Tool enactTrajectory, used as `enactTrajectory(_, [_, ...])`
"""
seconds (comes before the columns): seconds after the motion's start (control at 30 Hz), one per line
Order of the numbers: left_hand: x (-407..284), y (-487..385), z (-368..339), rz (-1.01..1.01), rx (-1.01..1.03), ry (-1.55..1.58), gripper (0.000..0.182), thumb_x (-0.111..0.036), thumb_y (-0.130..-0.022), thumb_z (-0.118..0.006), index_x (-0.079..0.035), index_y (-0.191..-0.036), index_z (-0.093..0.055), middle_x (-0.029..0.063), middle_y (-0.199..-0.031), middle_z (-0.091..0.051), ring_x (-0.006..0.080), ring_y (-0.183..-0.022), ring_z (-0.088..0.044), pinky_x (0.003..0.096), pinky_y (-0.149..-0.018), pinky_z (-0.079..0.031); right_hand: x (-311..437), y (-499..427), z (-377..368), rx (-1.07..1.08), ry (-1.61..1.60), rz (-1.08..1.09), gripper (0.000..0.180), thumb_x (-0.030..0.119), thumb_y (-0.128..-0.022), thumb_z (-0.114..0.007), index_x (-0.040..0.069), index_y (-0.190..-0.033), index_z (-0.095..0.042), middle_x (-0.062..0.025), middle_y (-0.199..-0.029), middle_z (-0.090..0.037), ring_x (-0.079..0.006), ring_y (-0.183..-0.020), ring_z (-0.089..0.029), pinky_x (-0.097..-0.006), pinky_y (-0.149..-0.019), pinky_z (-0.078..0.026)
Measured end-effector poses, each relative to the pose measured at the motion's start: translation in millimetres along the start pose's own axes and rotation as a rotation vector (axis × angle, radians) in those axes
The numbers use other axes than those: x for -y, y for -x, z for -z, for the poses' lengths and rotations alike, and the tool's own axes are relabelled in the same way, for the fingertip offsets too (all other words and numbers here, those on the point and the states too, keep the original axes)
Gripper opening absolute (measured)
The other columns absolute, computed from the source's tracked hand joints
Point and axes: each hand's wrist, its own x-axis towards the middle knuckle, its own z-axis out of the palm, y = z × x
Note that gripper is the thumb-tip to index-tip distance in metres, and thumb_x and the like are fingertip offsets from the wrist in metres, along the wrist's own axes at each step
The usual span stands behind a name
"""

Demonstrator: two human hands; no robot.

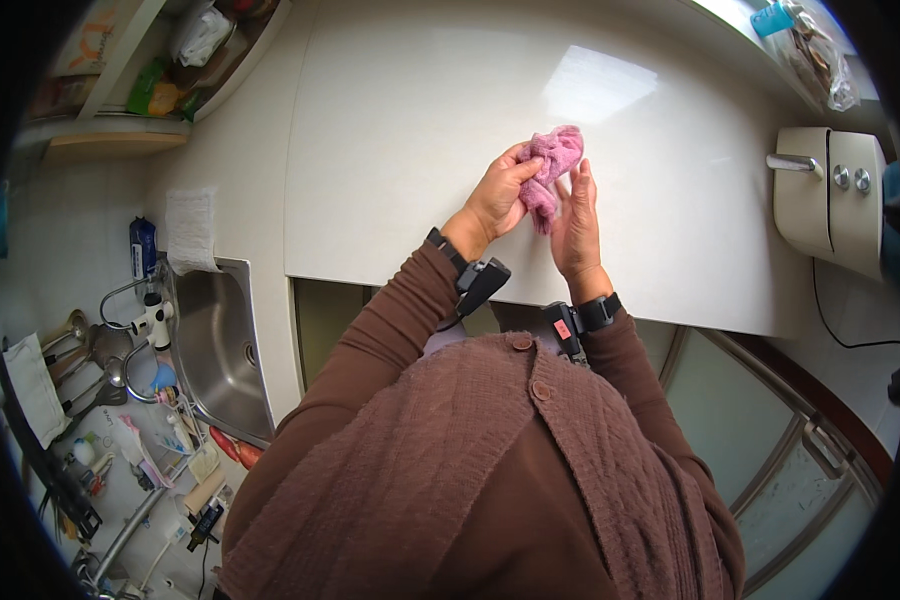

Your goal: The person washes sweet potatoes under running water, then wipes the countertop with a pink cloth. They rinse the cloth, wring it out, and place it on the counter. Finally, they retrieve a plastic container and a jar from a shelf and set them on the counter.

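Observation:
A crumpled pink cloth (559,150) is gripped in my left hand (499,195), its thumb pressed on top and a loose end hanging down between the hands. My right hand (576,217) is held upright just right of the cloth, palm turned towards it, fingers extended; it does not close on the cloth, and whether its fingers touch it is hard to tell. Both hands are above a glossy white countertop (420,127). Each wrist wears a black strap with a small device.
A cream air fryer (825,195) stands at the right with its cord. At the left are a steel sink (217,337), a faucet (154,322), a white cloth (191,229) and hanging utensils (94,360). A shelf with packages (157,90) is at upper left; a plastic bag (821,60) lies upper right.

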Motion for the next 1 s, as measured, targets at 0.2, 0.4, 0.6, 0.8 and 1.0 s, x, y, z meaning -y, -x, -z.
enactTrajectory(0.2, [23.6, 36.8, -30.6, -0.125, -0.111, -0.394, 0.058, -0.036, -0.102, -0.04, -0.001, -0.146, -0.026, 0.015, -0.148, -0.032, 0.0237, -0.137, -0.03, 0.0341, -0.113, -0.025, 2.5, 2.5, -16.5, 0.082, -0.129, -0.103, 0.037, 0.028, -0.097, -0.057, 0.009, -0.128, -0.048, -0.0038, -0.109, -0.057, -0.0141, -0.097, -0.057, -0.0285, -0.082, -0.05])
enactTrajectory(0.4, [3.1, 96.1, -2.4, -0.205, -0.23, -0.882, 0.071, -0.053, -0.098, -0.042, -0.005, -0.148, -0.028, 0.0183, -0.153, -0.02, 0.0283, -0.143, -0.019, 0.0396, -0.114, -0.021, 18.4, -10.2, 26.6, 0.079, 0.001, -0.082, 0.034, 0.019, -0.096, -0.057, 0.006, -0.127, -0.053, -0.0058, -0.094, -0.063, -0.0117, -0.071, -0.059, -0.027, -0.059, -0.051])
enactTrajectory(0.6, [-34.9, 185.3, 37.1, -0.204, -0.417, -0.71, 0.059, -0.047, -0.101, -0.04, -0.004, -0.141, -0.04, 0.0127, -0.147, -0.036, 0.0247, -0.141, -0.023, 0.0399, -0.113, -0.017, 57.9, -47.4, 134.7, -0.213, 0.418, 0.373, 0.024, 0.017, -0.099, -0.053, 0.006, -0.119, -0.06, -0.0013, -0.106, -0.062, -0.0074, -0.082, -0.059, -0.0227, -0.069, -0.051])
enactTrajectory(0.8, [-60.6, 254.8, 78.5, -0.24, -0.534, -0.719, 0.059, -0.048, -0.1, -0.038, -0.004, -0.139, -0.042, 0.0108, -0.147, -0.039, 0.0264, -0.141, -0.024, 0.0409, -0.112, -0.017, 16.2, -79.9, 141.9, -0.862, 1.659, 0.444, 0.036, 0.044, -0.091, -0.055, 0.016, -0.111, -0.065, -0.0059, -0.131, -0.049, -0.0376, -0.118, -0.039, -0.053, -0.093, -0.039])
enactTrajectory(1.0, [-75.0, 307.5, 111.9, -0.335, -0.683, -0.641, 0.049, -0.038, -0.101, -0.044, -0.001, -0.133, -0.049, 0.0008, -0.116, -0.049, 0.0116, -0.11, -0.039, 0.0269, -0.099, -0.028, -48.8, -87.3, 28.6, -0.691, 1.573, 0.443, 0.028, 0.04, -0.084, -0.059, 0.021, -0.102, -0.067, -0.0047, -0.124, -0.055, -0.038, -0.109, -0.046, -0.0496, -0.08, -0.048])
